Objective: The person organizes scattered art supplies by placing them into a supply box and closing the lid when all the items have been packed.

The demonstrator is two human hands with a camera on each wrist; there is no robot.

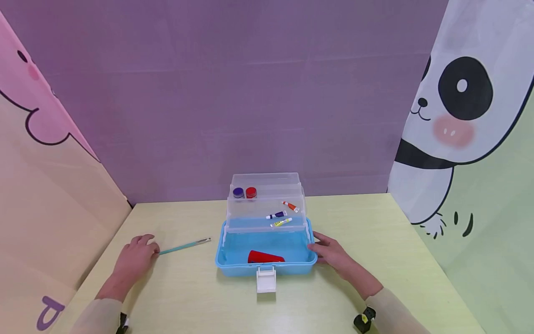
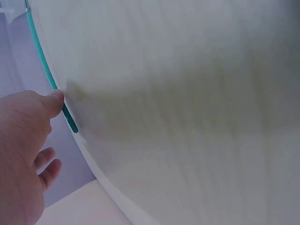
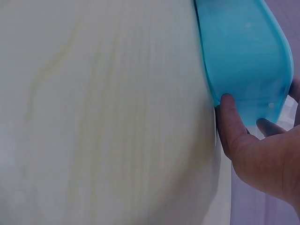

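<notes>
A slim teal paintbrush (image 1: 185, 247) lies slanted on the table to the left of a blue box. At its near end, my left hand (image 1: 135, 257) pinches the handle, seen closer as the teal handle (image 2: 43, 58) in the left wrist view. The blue box (image 1: 267, 270) stands with its lid and clear trays raised. My right hand (image 1: 331, 253) grips its right side at the rim; in the right wrist view the fingers (image 3: 229, 110) lie against the blue wall. Inside the box is a red tapered object (image 1: 265, 257).
Two small jars, one with a purple lid (image 1: 238, 192) and one with a red lid (image 1: 251, 192), sit in the upper tray. Orange (image 1: 290, 206), purple (image 1: 276, 215) and yellow (image 1: 281, 222) tubes lie in the lower trays. A white latch (image 1: 266, 280) hangs in front.
</notes>
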